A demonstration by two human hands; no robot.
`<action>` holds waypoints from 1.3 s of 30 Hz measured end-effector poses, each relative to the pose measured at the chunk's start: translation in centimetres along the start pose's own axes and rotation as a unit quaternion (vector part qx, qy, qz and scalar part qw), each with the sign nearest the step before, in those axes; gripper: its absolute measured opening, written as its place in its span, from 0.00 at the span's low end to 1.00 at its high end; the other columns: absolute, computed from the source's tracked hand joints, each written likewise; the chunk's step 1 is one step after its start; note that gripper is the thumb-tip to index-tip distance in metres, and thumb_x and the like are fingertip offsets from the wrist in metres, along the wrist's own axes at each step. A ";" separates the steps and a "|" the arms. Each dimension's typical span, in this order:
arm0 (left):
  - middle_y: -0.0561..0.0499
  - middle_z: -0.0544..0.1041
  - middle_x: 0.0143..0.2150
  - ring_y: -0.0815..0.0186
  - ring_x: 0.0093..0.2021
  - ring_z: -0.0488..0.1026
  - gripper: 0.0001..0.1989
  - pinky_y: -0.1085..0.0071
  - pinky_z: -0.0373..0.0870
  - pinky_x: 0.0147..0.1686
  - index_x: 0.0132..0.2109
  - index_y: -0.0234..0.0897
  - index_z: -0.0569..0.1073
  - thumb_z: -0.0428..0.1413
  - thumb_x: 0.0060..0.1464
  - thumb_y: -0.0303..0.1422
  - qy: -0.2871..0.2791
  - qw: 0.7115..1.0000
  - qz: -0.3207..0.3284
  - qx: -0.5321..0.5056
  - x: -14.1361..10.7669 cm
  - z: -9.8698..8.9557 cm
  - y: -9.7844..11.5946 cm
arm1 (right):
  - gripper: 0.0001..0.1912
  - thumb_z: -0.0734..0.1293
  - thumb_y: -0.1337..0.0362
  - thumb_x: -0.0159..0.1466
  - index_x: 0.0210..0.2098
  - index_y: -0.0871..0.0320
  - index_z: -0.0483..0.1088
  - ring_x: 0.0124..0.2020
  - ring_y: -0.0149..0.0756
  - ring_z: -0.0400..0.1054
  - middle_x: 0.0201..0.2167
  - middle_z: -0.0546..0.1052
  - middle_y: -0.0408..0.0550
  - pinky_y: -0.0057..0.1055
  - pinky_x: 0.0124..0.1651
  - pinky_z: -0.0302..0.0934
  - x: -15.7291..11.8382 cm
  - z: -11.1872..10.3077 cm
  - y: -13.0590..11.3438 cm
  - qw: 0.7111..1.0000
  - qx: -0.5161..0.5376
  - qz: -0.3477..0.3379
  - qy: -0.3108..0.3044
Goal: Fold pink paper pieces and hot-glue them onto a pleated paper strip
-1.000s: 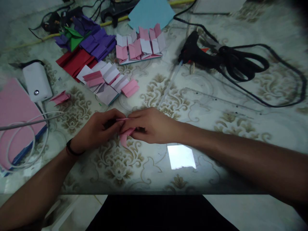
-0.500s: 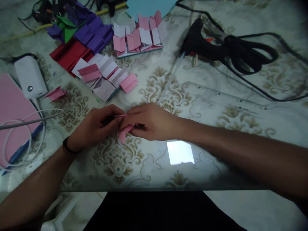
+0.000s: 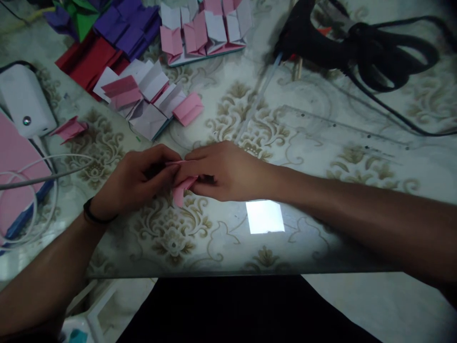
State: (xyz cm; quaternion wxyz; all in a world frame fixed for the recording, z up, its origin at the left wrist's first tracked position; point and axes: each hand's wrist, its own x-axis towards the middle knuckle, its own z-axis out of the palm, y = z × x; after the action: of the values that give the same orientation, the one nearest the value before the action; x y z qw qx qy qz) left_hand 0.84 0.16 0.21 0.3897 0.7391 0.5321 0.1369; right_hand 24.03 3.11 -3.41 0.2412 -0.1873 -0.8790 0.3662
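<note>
Between my hands, just above the patterned tabletop, is a small piece of folded pink paper. My left hand, with a dark band at its wrist, pinches the paper's left side between thumb and fingers. From the right, my right hand is closed on the same paper, its fingers covering most of it. One pink flap hangs below the fingers and a thin edge shows above. Beyond my hands lies a cluster of folded pink and white paper, with a pink folded piece at its right end.
Farther back are red folded paper, purple folded paper and another pink-white row. A black glue gun with coiled cord lies right, near a clear ruler. Left are a white power bank, its cable and pink sheets.
My view has tilted and shifted closer, so the things at the back sit higher in the picture. Both hands keep nearly the same hold on the pink paper.
</note>
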 end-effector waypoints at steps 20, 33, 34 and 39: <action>0.57 0.76 0.29 0.75 0.27 0.68 0.14 0.78 0.62 0.26 0.45 0.39 0.78 0.56 0.64 0.44 0.006 1.000 0.019 0.002 0.0 0.1 0.1 | 0.12 0.64 0.67 0.67 0.43 0.56 0.80 0.34 0.28 0.66 0.34 0.77 0.42 0.25 0.38 0.53 0.0 -0.1 -0.2 1.000 -0.006 0.004 -0.001; 0.56 0.78 0.31 0.74 0.28 0.69 0.12 0.77 0.62 0.27 0.46 0.41 0.78 0.57 0.64 0.44 0.003 1.000 0.004 -0.014 0.0 0.1 0.2 | 0.13 0.62 0.66 0.68 0.45 0.55 0.79 0.35 0.28 0.67 0.35 0.76 0.41 0.26 0.39 0.54 -0.1 -0.1 -0.2 1.000 -0.015 0.005 -0.012; 0.57 0.78 0.32 0.74 0.28 0.69 0.13 0.77 0.63 0.27 0.46 0.40 0.78 0.57 0.64 0.44 0.000 1.000 0.008 -0.020 0.0 0.0 0.3 | 0.13 0.62 0.66 0.68 0.45 0.54 0.79 0.36 0.28 0.67 0.35 0.76 0.41 0.26 0.40 0.54 -0.1 -0.1 -0.1 1.000 -0.016 0.006 -0.012; 0.59 0.77 0.33 0.78 0.29 0.69 0.13 0.82 0.64 0.29 0.47 0.37 0.77 0.56 0.66 0.41 -0.005 1.000 0.030 0.001 0.0 0.0 0.1 | 0.13 0.61 0.65 0.70 0.45 0.55 0.78 0.37 0.28 0.69 0.35 0.76 0.41 0.26 0.40 0.56 -0.1 -0.1 -0.2 0.999 -0.030 0.011 -0.012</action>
State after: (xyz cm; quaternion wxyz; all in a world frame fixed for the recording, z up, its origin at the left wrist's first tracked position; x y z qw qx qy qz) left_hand 0.85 0.14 0.30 0.3878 0.7555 0.5080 0.1443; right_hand 24.15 2.94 -3.21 0.2207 -0.2001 -0.8903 0.3445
